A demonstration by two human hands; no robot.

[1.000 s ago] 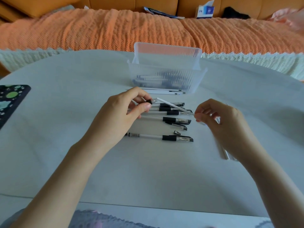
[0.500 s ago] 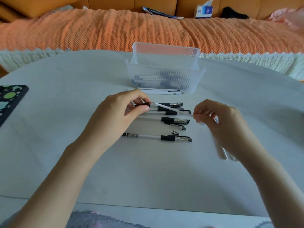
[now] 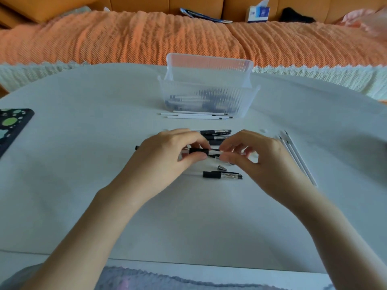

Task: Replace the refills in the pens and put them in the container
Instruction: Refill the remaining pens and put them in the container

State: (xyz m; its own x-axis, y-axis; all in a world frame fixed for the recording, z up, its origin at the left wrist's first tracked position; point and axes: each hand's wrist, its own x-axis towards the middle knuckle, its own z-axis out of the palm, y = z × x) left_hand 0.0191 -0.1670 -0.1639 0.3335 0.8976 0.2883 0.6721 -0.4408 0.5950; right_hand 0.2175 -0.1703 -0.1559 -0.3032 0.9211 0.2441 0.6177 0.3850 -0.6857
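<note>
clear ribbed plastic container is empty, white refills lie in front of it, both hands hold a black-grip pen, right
No: in the head view the clear ribbed plastic container holds pens. White refills do lie in front, and left hand and right hand hold the black-grip pen.

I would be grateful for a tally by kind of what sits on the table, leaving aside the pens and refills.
Container: 1
Loose metal tip: 1
Spotted mat: 1
Total: 3
</note>
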